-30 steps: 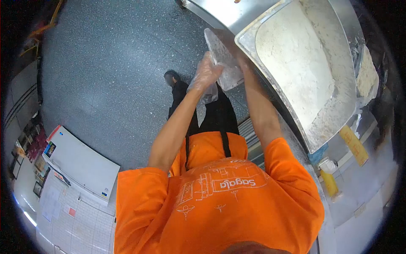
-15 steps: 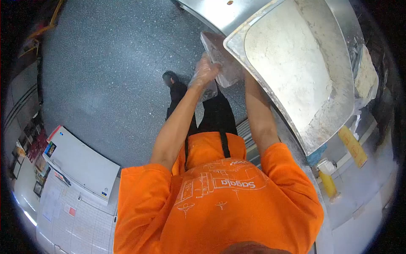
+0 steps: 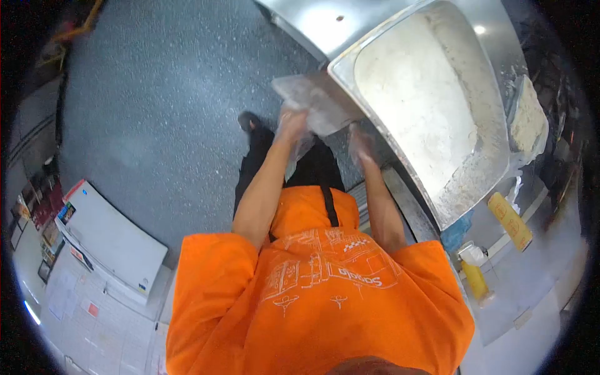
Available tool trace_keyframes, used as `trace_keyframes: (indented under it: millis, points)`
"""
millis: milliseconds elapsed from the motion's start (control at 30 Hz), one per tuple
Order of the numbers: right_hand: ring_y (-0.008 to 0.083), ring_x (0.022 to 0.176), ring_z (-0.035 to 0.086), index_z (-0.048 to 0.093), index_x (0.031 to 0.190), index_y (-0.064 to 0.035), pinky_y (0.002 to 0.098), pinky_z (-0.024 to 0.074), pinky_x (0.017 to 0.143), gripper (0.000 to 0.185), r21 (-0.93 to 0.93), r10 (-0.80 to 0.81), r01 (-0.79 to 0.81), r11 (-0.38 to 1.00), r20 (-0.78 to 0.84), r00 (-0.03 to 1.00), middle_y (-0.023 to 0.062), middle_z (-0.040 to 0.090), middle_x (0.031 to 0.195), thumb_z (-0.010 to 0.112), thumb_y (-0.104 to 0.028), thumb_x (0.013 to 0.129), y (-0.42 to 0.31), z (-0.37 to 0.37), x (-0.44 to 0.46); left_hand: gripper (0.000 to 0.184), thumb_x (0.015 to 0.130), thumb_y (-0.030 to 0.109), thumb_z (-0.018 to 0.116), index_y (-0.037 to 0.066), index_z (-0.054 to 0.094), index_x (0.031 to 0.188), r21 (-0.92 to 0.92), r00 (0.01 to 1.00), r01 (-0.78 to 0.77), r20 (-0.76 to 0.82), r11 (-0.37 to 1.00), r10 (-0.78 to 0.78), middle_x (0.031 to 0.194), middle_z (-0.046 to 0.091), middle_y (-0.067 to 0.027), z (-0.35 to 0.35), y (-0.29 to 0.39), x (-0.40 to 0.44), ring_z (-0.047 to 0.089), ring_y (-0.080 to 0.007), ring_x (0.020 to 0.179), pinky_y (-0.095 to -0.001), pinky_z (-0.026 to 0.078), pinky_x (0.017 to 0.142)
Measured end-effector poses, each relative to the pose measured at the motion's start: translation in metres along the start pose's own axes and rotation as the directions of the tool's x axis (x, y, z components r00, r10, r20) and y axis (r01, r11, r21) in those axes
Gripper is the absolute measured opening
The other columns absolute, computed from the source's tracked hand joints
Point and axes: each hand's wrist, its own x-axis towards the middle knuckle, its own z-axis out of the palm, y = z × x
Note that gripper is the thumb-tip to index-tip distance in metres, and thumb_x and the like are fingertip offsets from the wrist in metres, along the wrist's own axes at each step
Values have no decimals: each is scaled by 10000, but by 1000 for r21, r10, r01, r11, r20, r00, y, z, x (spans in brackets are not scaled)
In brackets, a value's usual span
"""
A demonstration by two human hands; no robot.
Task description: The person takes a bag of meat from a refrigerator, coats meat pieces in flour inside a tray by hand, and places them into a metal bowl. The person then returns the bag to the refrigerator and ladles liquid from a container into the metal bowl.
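Observation:
My left hand (image 3: 292,125), in a clear plastic glove, grips the near left edge of a flat, translucent rectangular plastic piece (image 3: 315,103). Its far right part looks brownish, and motion blur hides whether it is a tray, a lid or a filled bag. Also gloved, my right hand (image 3: 361,145) is by the piece's near right corner, its fingers smeared by motion. The piece is held above the floor, beside the rim of a large metal tray (image 3: 406,147) dusted with pale flour-like powder.
A steel counter (image 3: 300,31) carries the tray. To its right lie a pale lump in plastic (image 3: 528,122), a yellow printed roll (image 3: 509,220) and a yellow bottle (image 3: 475,280). A white refrigerator (image 3: 112,240) stands at left on the speckled floor (image 3: 162,94).
The plastic piece has tipped flatter and swung left and nearer. My right hand has come out from beneath the tray's edge into view; my left hand has shifted slightly nearer.

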Motion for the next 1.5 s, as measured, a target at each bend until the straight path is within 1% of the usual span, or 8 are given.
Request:
trace_keyframes:
  millis: [200,533,767,833,1033,1267,1400,1500]
  points:
    - [252,1245,531,575,1246,-61,343,414,1014,410,-11,-460,509,861,411,787,132,586,1293,448,-372,1010,-73,-33,-47,565,886,133,675,30,458,1397,-324,962,-193,-248,926,113,1301,580,-118,-147,40,-99,588,-232,1131,-377,499,938]
    - [215,1409,372,441,1453,-98,351,235,1185,594,433,-536,332,838,536,652,100,410,1521,410,-490,1008,-99,-48,-80,676,855,10,591,31,335,1481,-3,640,-748,-265,663,721,1415,477,-162,-122,359,-145,528,-288,1252,-405,496,983]
    - [360,1207,559,534,1330,-30,459,439,1022,485,274,121,-216,937,326,937,206,503,1407,458,-338,963,55,-110,-115,533,902,54,586,16,403,1401,20,661,-741,196,671,724,1284,560,-146,82,505,-48,612,-270,1087,-391,558,847]
    - [391,1245,530,528,1349,-42,495,419,1046,480,-168,-258,258,952,21,966,181,504,1421,501,-305,950,180,-26,-93,482,921,66,574,14,420,1374,37,658,-720,356,693,664,1240,582,-147,148,520,-8,630,-268,1038,-392,572,801]
    - [413,1122,609,602,1241,-32,478,466,996,403,-19,467,-468,883,-46,883,234,621,1240,480,-251,926,185,11,-213,385,965,88,531,7,449,1333,-32,431,-685,788,728,440,1199,600,-143,301,481,88,651,-260,956,-383,576,785]
    - [406,1008,659,620,1159,-50,477,528,837,346,549,752,-642,536,36,659,218,673,1114,508,-283,928,91,140,-275,303,908,223,614,14,611,1128,432,400,-877,899,-209,180,997,675,-150,384,441,123,675,-258,913,-383,552,778]
    - [413,1011,656,620,1124,-54,480,531,821,328,994,908,-98,-40,77,411,218,678,1098,550,-275,892,-9,207,-279,322,862,291,656,-2,670,994,305,266,-906,949,-294,167,895,699,-178,359,482,103,686,-282,877,-386,535,771]
    - [384,969,670,609,1110,-46,468,531,810,298,160,675,-663,731,-32,737,204,692,1018,549,-254,905,-83,202,-289,399,779,365,689,31,681,997,244,181,-930,955,-275,237,1037,688,-239,286,533,115,657,-377,990,-444,509,880]
